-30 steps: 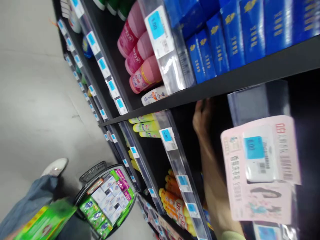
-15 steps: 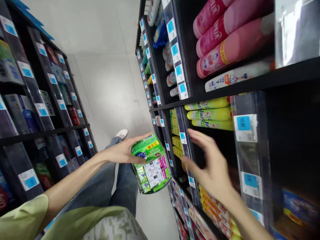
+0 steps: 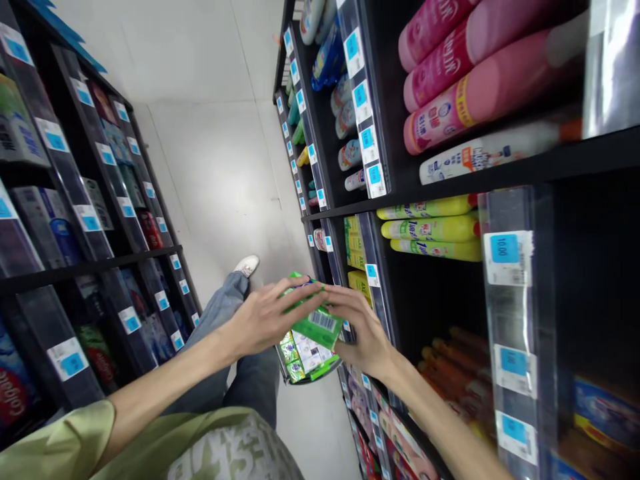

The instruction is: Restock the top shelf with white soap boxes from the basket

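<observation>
My left hand (image 3: 270, 313) reaches in from the left, its fingers laid across the top of a green plastic-wrapped pack (image 3: 320, 321) with a barcode. From the other side my right hand (image 3: 363, 328) grips the same pack, fingers over its upper edge and thumb low on its side. Both hands are closed on it, and they cover much of its surface. Directly below is a small dark-rimmed basket (image 3: 314, 380), holding small green packets (image 3: 294, 363) and white boxes (image 3: 310, 352).
Shelving with price tags (image 3: 505, 248) rises on the right, holding pink bottles (image 3: 450, 113) and yellow-green bottles (image 3: 433, 229). Another shelf unit (image 3: 100, 260) lines the left. Between them runs a pale floor (image 3: 225, 173); one white shoe (image 3: 247, 265) shows.
My right hand has come left from beside the shelf, where it was empty, and now grips the green pack. The pack has turned so its barcode side shows. My left hand stays on it.
</observation>
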Demonstrator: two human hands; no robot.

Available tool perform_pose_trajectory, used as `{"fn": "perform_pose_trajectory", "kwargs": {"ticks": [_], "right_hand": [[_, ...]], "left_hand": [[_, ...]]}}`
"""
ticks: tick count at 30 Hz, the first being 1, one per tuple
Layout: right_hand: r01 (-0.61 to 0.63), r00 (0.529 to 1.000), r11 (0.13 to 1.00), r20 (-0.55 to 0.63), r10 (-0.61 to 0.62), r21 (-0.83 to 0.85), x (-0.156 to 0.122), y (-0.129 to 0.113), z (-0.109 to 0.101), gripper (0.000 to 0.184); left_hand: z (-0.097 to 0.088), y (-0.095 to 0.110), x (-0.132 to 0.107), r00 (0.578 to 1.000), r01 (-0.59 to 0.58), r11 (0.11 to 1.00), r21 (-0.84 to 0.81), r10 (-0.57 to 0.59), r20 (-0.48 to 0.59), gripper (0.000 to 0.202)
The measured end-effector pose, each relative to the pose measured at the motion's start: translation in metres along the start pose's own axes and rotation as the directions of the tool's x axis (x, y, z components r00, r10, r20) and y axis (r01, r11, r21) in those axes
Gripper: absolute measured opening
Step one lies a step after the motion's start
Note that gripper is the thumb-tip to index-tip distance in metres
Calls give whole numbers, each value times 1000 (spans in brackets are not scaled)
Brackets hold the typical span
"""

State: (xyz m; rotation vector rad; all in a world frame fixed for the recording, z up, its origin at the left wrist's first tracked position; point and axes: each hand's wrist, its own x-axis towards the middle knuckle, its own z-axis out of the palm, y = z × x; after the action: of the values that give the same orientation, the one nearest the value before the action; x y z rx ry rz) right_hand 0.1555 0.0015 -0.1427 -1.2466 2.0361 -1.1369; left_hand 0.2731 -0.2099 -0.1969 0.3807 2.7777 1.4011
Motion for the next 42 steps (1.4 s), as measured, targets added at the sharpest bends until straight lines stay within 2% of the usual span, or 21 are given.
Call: {"fn": "perform_pose_trajectory", "kwargs": {"ticks": [2, 3, 5, 6, 7, 8, 10, 12, 13, 14, 16, 19, 22, 24, 26, 30, 34, 36, 39, 40, 42], "right_hand": [[127, 992, 988, 18, -125, -86, 1, 0, -5, 73], [108, 994, 991, 0, -108, -82, 2, -1, -6, 73], [-87, 991, 996, -100, 89, 20, 5, -6, -7, 71], [-232, 958, 964, -138, 250, 132, 7, -8, -6, 71], [-383, 891, 883, -144, 431, 272, 9, -10, -5, 69], [-517, 788, 747, -109, 606, 418, 11, -11, -4, 63], [-665, 535, 364, 76, 841, 653, 15, -9, -1, 48], [-672, 347, 19, 292, 892, 740, 17, -4, 1, 41], [-663, 302, -95, 381, 874, 743, 18, -1, 2, 42], [-660, 286, -175, 460, 841, 731, 17, 2, 2, 44], [-672, 296, -265, 578, 760, 692, 16, 5, -1, 49], [-704, 347, -277, 657, 669, 654, 13, 5, -9, 60], [-704, 422, -179, 608, 672, 687, 11, 2, -16, 66], [-689, 465, -78, 522, 715, 721, 11, 1, -19, 66], [-713, 474, 37, 442, 762, 700, 12, 0, -19, 65], [-713, 513, 209, 294, 807, 669, 13, -1, -18, 93], [-623, 593, 329, 155, 790, 710, 15, 2, -24, 70], [-602, 666, 409, 149, 731, 686, 14, 3, -31, 71], [-539, 788, 586, 117, 604, 605, 9, 6, -41, 85], [-515, 817, 638, 103, 567, 573, 8, 7, -43, 85], [-490, 849, 710, 92, 521, 506, 6, 8, -46, 79]], "left_hand": [[0, 2, 1, 991, -96, 993, 73, 102, -82, 83], [-2, 2, 3, 987, -93, 995, 36, 97, -130, 83], [-8, 1, 7, 978, -25, 988, -150, -7, -207, 79], [-13, 0, 9, 973, 17, 963, -268, -77, -216, 77], [-17, -1, 11, 970, 55, 922, -383, -140, -198, 75], [-22, -3, 13, 971, 86, 872, -481, -181, -155, 73], [-27, -7, 16, 982, 132, 790, -599, -187, -30, 74], [-28, -10, 17, 981, 182, 761, -623, -186, 58, 77], [-27, -11, 18, 977, 204, 762, -615, -202, 73, 77], [-24, -12, 18, 970, 228, 760, -608, -231, 76, 75], [-19, -13, 19, 944, 292, 708, -643, -322, 74, 65], [-14, -13, 20, 877, 408, 482, -775, -442, 187, 62], [-12, -12, 21, 834, 448, 249, -859, -462, 301, 65], [-11, -11, 21, 814, 462, 170, -870, -470, 341, 68], [-10, -9, 22, 797, 477, 149, -866, -490, 354, 67], [-8, -3, 23, 809, 445, 169, -879, -498, 314, 52], [-4, 7, 27, 837, 420, 191, -888, -459, 297, 50], [-1, 12, 28, 855, 379, 328, -866, -483, 191, 55], [3, 17, 29, 879, 283, 630, -723, -472, -66, 76], [4, 17, 29, 887, 258, 699, -666, -445, -123, 81], [5, 17, 29, 898, 228, 760, -608, -406, -171, 83]]}}
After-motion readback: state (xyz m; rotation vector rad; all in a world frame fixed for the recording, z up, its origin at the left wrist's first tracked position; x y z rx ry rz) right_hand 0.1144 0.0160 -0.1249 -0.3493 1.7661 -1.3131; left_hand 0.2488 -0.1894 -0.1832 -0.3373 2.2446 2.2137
